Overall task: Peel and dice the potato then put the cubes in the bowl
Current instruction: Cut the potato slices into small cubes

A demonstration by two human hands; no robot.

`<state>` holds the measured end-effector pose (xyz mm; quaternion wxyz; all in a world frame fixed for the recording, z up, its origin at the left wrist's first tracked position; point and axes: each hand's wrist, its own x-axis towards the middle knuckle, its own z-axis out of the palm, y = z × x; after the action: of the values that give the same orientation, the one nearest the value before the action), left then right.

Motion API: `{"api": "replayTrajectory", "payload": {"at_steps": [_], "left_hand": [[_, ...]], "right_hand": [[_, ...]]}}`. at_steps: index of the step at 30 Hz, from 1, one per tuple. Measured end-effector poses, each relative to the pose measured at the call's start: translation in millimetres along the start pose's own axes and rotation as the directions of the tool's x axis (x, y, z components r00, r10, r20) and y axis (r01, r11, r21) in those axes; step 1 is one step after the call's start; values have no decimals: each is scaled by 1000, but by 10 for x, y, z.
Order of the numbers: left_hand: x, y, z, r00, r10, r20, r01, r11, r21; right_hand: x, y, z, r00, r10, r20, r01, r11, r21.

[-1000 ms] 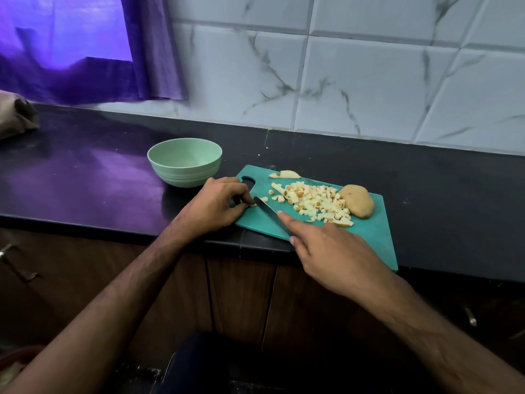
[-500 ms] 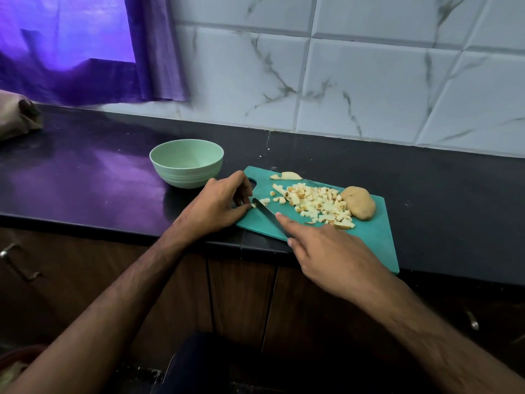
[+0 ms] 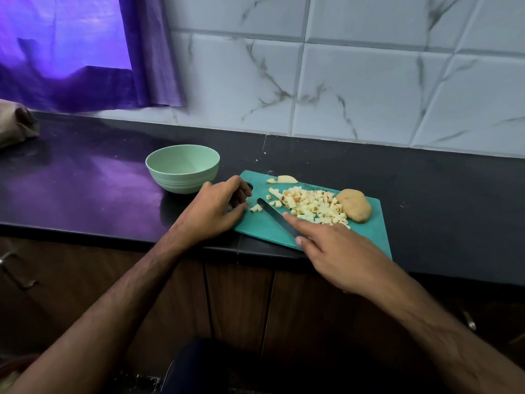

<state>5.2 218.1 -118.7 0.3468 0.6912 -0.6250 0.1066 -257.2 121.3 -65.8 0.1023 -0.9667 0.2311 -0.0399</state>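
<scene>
Potato cubes (image 3: 311,207), pale yellow and heaped, lie mid-board on the teal plastic cutting board (image 3: 369,237) at the dark bench's front edge. Going from the left: a pale green round bowl (image 3: 181,169) stands just beside the board's left end, nothing visible inside. The left hand (image 3: 218,207) rests on the board's left edge, fingers curled by the handle hole; a few cubes lie touching its fingertips. The right hand (image 3: 338,254) grips the steel-bladed knife (image 3: 274,213), forefinger stretched along the blade. A brown unpeeled potato piece (image 3: 355,206) sits right of the heap.
</scene>
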Motion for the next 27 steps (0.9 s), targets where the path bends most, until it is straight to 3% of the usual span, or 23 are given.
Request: {"api": "replayTrajectory", "payload": {"at_steps": [7,15,20,27], "left_hand": [[303,120,180,997,-31,72,14,974,225],[836,150,279,948,-96,302,-20,933,359],[924,163,278,954,-52,295,-77,910,408],[905,120,237,964,-73,257,-18,942,335]], "right_hand": [[-189,246,-90,997,81,1,-81,997,17],[-266,56,-14,998,-28,49,27,999,18],[-71,28,80,999,-47,21,46,999,10],[173,33,108,1000,1,-28,-1,1000,5]]}}
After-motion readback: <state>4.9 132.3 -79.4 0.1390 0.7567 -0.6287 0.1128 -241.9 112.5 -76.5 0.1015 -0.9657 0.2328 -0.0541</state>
